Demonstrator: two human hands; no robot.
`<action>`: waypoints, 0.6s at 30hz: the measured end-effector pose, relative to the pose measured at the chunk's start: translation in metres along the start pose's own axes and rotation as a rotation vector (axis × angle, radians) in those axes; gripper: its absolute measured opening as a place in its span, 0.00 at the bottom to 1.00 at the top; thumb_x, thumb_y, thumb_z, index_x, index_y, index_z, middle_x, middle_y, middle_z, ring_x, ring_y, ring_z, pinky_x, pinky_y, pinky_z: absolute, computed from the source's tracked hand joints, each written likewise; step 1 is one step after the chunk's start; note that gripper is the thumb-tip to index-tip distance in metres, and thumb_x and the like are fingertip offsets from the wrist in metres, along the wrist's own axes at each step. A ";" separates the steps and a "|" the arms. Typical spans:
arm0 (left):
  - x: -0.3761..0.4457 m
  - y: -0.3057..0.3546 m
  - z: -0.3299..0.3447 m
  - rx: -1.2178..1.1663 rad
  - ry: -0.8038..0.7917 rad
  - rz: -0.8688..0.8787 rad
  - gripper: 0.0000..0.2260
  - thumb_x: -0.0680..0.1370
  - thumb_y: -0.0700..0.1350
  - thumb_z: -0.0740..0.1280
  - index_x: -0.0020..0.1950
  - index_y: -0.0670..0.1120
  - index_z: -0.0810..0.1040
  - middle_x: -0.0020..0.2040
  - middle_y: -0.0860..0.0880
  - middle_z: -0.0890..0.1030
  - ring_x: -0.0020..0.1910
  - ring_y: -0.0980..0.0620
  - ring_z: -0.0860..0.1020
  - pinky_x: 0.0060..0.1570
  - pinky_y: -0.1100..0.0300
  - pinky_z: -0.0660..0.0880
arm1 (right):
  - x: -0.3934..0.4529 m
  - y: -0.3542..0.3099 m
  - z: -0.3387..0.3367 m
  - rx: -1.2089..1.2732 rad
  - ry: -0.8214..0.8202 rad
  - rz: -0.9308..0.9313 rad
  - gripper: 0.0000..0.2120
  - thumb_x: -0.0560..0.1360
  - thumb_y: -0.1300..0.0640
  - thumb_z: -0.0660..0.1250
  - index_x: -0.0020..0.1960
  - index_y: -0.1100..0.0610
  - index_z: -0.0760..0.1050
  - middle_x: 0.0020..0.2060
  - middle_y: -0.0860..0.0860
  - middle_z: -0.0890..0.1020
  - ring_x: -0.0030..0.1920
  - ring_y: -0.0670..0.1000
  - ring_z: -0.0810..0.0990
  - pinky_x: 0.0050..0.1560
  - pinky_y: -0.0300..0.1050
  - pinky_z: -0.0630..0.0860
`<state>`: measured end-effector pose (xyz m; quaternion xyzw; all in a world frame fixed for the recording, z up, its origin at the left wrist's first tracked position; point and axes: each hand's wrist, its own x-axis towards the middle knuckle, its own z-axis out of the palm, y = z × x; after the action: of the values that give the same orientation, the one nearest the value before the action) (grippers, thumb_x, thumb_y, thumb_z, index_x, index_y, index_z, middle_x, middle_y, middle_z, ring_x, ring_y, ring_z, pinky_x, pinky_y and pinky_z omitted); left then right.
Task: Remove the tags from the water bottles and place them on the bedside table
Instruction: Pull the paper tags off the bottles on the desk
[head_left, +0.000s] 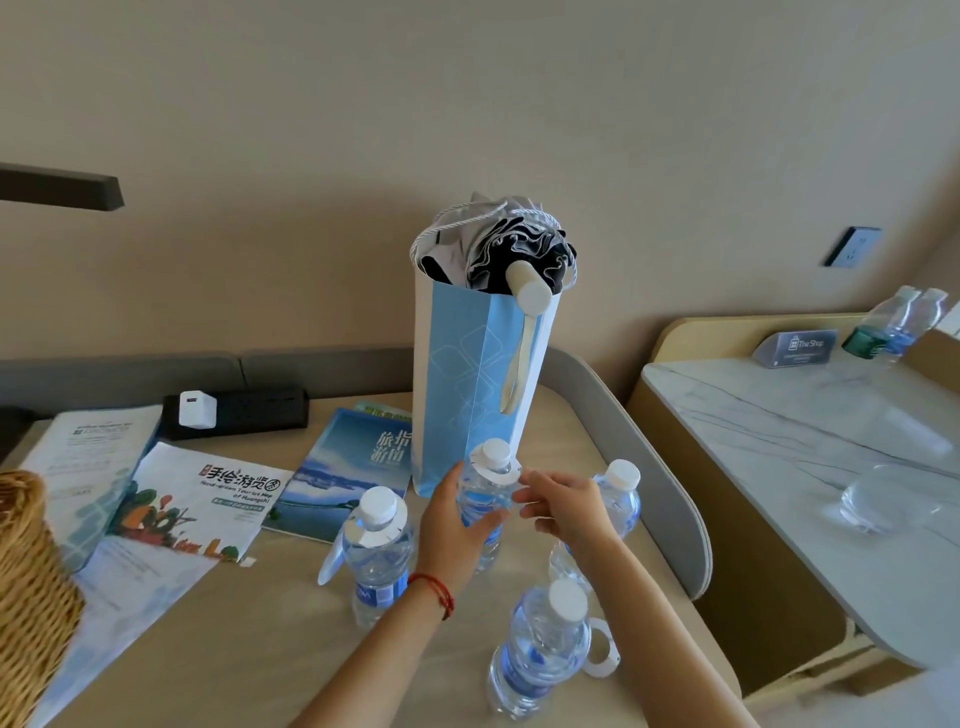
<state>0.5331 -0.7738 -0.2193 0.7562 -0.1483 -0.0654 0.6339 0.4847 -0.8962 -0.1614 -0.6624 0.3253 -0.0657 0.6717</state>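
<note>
The left hand (457, 525) wraps its fingers round the body of the middle water bottle (483, 499), which stands on the bench (270, 639) just in front of the tall blue paper bag (467, 384). The right hand (563, 506) reaches in from the right, its fingers loosely curled with the tips at the white paper tag (500, 470) that collars the bottle's neck; whether they already pinch the tag or only touch it I cannot tell

Three more bottles stand close by: one to the left (376, 551) with its tag still on the neck, one to the right (613, 509) partly hidden behind the right hand, and a near one (540, 654) with a loose tag (602, 654) lying just beside it

The likely trouble is the crowding. A sharp upward tug on the tag could tear the thin paper instead of slipping it over the cap, or jerk the bottle if the left hand's hold is slack. The right forearm passes just over the near bottle, so a wide pull back could knock it over and send it rolling towards the bench's right edge. The blue bag, top-heavy with a folded umbrella (511, 260), stands touching or nearly touching the held bottle; a push far could tip it

The marble-topped bedside table (779, 415) lies well to the right, so each carry crosses a gap
</note>
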 end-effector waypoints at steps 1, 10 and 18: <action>0.001 -0.003 0.001 -0.010 -0.008 0.003 0.30 0.68 0.43 0.74 0.68 0.47 0.66 0.65 0.48 0.73 0.59 0.58 0.71 0.58 0.63 0.69 | 0.001 0.001 0.000 0.007 0.004 0.005 0.07 0.73 0.55 0.69 0.39 0.58 0.79 0.26 0.48 0.83 0.24 0.44 0.77 0.27 0.36 0.71; 0.009 -0.017 -0.002 -0.074 -0.025 0.013 0.27 0.68 0.44 0.74 0.63 0.53 0.68 0.58 0.54 0.74 0.57 0.56 0.72 0.48 0.73 0.71 | 0.008 -0.003 0.005 0.027 0.026 -0.023 0.05 0.68 0.57 0.74 0.37 0.58 0.81 0.27 0.49 0.83 0.26 0.43 0.77 0.28 0.34 0.74; 0.010 -0.016 -0.002 -0.043 -0.040 0.004 0.28 0.68 0.44 0.74 0.66 0.47 0.67 0.60 0.52 0.73 0.59 0.55 0.71 0.56 0.63 0.71 | 0.007 -0.007 0.007 0.151 0.006 -0.040 0.06 0.69 0.64 0.71 0.34 0.61 0.80 0.25 0.52 0.81 0.25 0.44 0.76 0.29 0.36 0.74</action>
<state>0.5449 -0.7727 -0.2335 0.7407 -0.1612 -0.0822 0.6469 0.4963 -0.8950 -0.1583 -0.6160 0.3081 -0.1051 0.7173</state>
